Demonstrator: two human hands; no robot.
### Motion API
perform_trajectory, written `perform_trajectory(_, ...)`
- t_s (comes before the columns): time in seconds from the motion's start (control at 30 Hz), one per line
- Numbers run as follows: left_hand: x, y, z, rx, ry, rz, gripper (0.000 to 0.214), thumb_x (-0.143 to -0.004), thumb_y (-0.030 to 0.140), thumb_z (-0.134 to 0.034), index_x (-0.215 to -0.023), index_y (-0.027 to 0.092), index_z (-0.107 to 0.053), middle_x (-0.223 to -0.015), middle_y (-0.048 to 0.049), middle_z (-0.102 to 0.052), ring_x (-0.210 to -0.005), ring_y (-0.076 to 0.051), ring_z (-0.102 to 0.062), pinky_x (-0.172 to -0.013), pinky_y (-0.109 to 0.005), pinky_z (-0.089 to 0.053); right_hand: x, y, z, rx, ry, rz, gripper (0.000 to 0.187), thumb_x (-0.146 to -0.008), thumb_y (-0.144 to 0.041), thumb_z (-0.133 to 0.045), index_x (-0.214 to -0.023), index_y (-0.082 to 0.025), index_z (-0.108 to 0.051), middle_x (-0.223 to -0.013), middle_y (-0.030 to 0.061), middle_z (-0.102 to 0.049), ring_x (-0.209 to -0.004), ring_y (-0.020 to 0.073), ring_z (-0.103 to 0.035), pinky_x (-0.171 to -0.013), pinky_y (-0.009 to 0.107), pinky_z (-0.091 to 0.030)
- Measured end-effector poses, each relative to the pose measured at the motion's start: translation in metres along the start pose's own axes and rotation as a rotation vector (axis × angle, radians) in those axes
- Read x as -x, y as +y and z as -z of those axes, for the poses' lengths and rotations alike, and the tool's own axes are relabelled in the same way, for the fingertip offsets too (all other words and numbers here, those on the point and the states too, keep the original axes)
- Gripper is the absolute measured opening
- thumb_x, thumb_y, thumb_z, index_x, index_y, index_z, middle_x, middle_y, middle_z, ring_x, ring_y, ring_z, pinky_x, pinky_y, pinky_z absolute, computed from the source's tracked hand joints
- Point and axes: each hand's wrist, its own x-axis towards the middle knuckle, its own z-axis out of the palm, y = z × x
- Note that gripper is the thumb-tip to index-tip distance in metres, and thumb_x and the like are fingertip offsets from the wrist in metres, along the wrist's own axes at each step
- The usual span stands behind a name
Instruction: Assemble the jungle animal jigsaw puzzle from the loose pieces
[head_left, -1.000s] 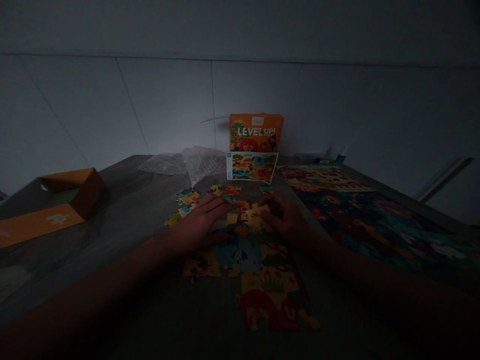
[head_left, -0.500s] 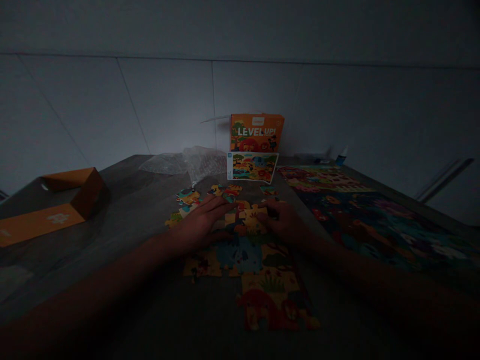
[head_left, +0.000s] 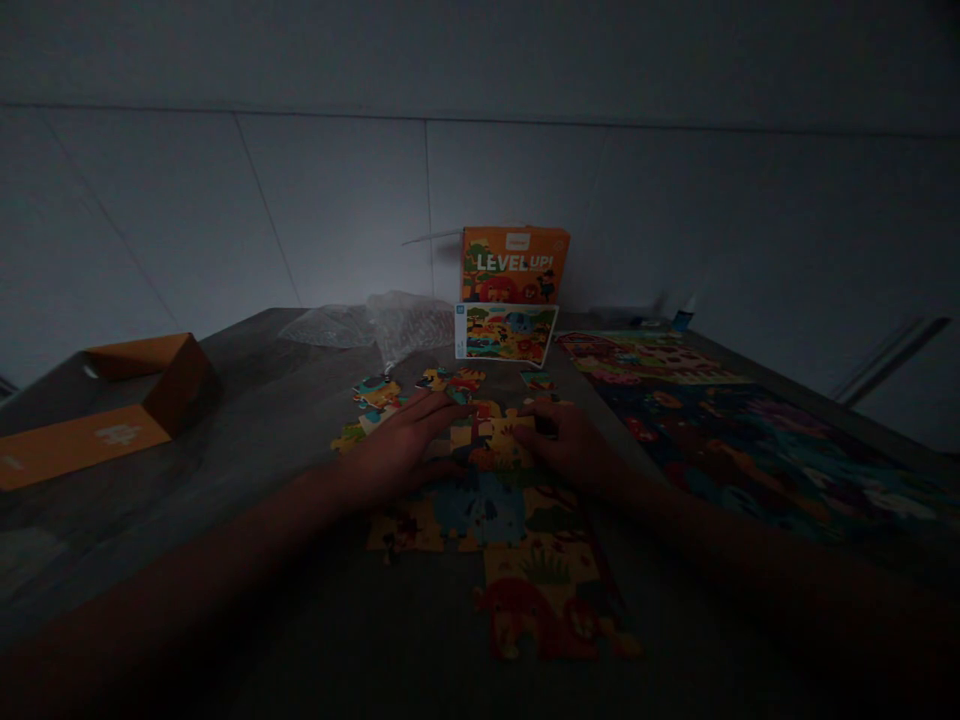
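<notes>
A partly joined jigsaw puzzle (head_left: pixel 480 512) with a blue elephant and a red lion lies on the grey table before me. My left hand (head_left: pixel 409 440) rests palm down over its left side, fingers stretched toward the upper middle. At the upper right, my right hand (head_left: pixel 566 440) pinches the edge of a yellow puzzle piece (head_left: pixel 513 436) between thumb and curled fingers. That piece lies against the joined ones; whether it is locked in, I cannot tell. Several loose puzzle pieces (head_left: pixel 377 390) lie beyond my left hand, and another loose piece (head_left: pixel 538 380) sits beyond my right.
An orange puzzle box (head_left: pixel 515 264) stands at the back, a picture card (head_left: pixel 506 333) leaning on it. Clear plastic bags (head_left: pixel 409 325) lie beside it. An open orange box part (head_left: pixel 82 445) is at left. Other assembled puzzles (head_left: pixel 750 450) cover the right; a small bottle (head_left: pixel 683 316) stands behind.
Almost nothing differs. Both hands hold the same places on the puzzle, and the view has shifted very slightly.
</notes>
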Motion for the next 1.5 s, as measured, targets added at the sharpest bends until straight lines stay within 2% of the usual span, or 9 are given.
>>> perform_trajectory(0.23, -0.0012, 0.0047, 0.0033, 0.02, -0.021, 0.049, 0.055, -0.086, 0.039, -0.068, -0.134, 0.021, -0.048, -0.128, -0.0105, -0.056, -0.12, -0.027, -0.053, -0.103, -0.042, -0.045, 0.0002, -0.0019, 0.0008, 0.004, 0.003, 0.011, 0.02, -0.086, -0.034, -0.056, -0.082, -0.018, -0.067, -0.077, 0.0048, -0.066, -0.07, 0.019, -0.058, -0.063, 0.031, -0.041)
perform_trajectory(0.33, -0.0016, 0.0052, 0.0039, 0.033, -0.012, 0.042, 0.054, -0.087, 0.039, -0.067, -0.134, 0.022, -0.049, -0.128, -0.0104, -0.057, -0.121, -0.027, -0.053, -0.103, -0.044, -0.045, 0.0, -0.0008, 0.0013, -0.013, -0.001, 0.014, 0.018, -0.085, -0.033, -0.057, -0.081, -0.018, -0.067, -0.078, 0.0047, -0.065, -0.072, 0.0192, -0.058, -0.064, 0.031, -0.04)
perform_trajectory(0.47, -0.0013, 0.0029, 0.0016, 0.039, 0.007, 0.027, 0.056, -0.086, 0.04, -0.068, -0.136, 0.023, -0.048, -0.128, -0.01, -0.057, -0.122, -0.028, -0.052, -0.103, -0.044, -0.045, -0.0002, 0.0008, 0.0009, 0.005, 0.021, 0.031, 0.02, -0.084, -0.035, -0.058, -0.072, -0.02, -0.062, -0.07, 0.0027, -0.061, -0.067, 0.0182, -0.055, -0.06, 0.031, -0.038)
perform_trajectory(0.67, 0.0, -0.0005, -0.0008, 0.039, 0.008, 0.004, 0.06, -0.085, 0.041, -0.07, -0.136, 0.019, -0.048, -0.128, -0.0122, -0.056, -0.12, -0.028, -0.053, -0.103, -0.043, -0.045, -0.0003, 0.0006, 0.0006, 0.015, 0.012, 0.011, 0.022, -0.084, -0.038, -0.058, -0.07, -0.02, -0.061, -0.069, 0.0021, -0.059, -0.065, 0.018, -0.053, -0.06, 0.032, -0.038)
perform_trajectory(1.07, 0.0, 0.001, 0.0005, 0.019, 0.009, 0.004, 0.058, -0.088, 0.043, -0.066, -0.138, 0.021, -0.046, -0.129, -0.0109, -0.056, -0.122, -0.028, -0.052, -0.103, -0.043, -0.046, 0.0002, -0.0044, 0.0021, -0.005, -0.006, 0.016, 0.018, -0.085, -0.033, -0.058, -0.08, -0.018, -0.066, -0.078, 0.004, -0.065, -0.07, 0.018, -0.057, -0.062, 0.03, -0.038)
perform_trajectory(1.5, -0.0003, 0.0038, 0.0025, 0.011, -0.025, 0.054, 0.058, -0.088, 0.045, -0.065, -0.138, 0.024, -0.046, -0.132, -0.01, -0.055, -0.125, -0.028, -0.05, -0.106, -0.043, -0.043, 0.0005, -0.0027, 0.0, 0.025, -0.006, -0.002, 0.022, -0.086, -0.035, -0.059, -0.085, -0.016, -0.068, -0.08, 0.0049, -0.065, -0.072, 0.0182, -0.057, -0.064, 0.03, -0.039)
